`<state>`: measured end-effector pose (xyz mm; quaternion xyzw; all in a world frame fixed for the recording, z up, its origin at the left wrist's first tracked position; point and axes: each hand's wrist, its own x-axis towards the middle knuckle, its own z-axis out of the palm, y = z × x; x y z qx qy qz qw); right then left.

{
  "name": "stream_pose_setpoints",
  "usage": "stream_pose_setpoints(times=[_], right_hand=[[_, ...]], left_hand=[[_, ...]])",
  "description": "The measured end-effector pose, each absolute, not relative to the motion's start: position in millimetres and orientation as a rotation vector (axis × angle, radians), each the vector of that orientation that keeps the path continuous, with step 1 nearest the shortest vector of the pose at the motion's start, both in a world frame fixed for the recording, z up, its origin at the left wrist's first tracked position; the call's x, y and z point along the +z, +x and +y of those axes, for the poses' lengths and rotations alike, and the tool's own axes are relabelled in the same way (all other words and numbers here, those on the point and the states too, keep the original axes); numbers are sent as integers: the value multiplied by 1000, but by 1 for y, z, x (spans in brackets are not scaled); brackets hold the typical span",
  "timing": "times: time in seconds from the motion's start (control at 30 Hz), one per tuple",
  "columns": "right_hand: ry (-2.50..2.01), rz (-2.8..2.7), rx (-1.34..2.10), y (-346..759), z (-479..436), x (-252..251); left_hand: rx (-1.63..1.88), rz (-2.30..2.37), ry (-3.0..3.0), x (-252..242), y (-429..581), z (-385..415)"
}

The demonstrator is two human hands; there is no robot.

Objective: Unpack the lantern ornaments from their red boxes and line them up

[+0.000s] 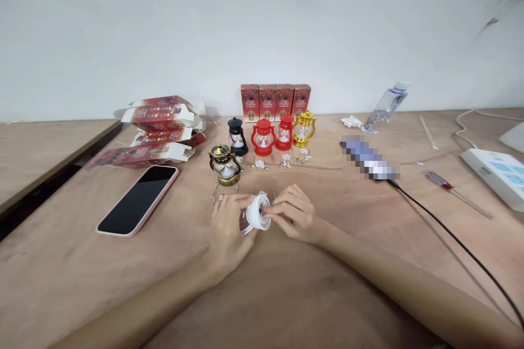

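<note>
A small white lantern (254, 215) lies on its side in my left hand (230, 223), its round base turned toward my right. The fingers of my right hand (295, 214) are pinched together at the opening in that base; whatever they hold there is too small to make out. Just beyond my hands stand a black-and-gold lantern (225, 166), a black lantern (236, 137), two red lanterns (263, 138) and a gold lantern (303, 130). Small wire hooks and white tags (286, 161) lie in front of them.
Red boxes (267, 102) stand in a row against the wall, with flattened cartons (159, 131) at left. A phone (138, 200) lies near my left arm. To the right are a tilted water bottle (387, 108), a cabled device (368, 159), a screwdriver (456, 192) and a power strip (497, 174).
</note>
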<state>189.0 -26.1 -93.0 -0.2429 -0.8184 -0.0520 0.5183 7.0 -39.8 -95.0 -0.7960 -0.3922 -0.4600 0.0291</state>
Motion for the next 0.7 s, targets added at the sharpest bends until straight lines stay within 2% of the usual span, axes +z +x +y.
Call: stream_pose_setpoints(times=[0.7], right_hand=[[-586,-1946,-21,188,-26,-90]], left_hand=[[-1338,-1115,-2507,-90,8,-44]])
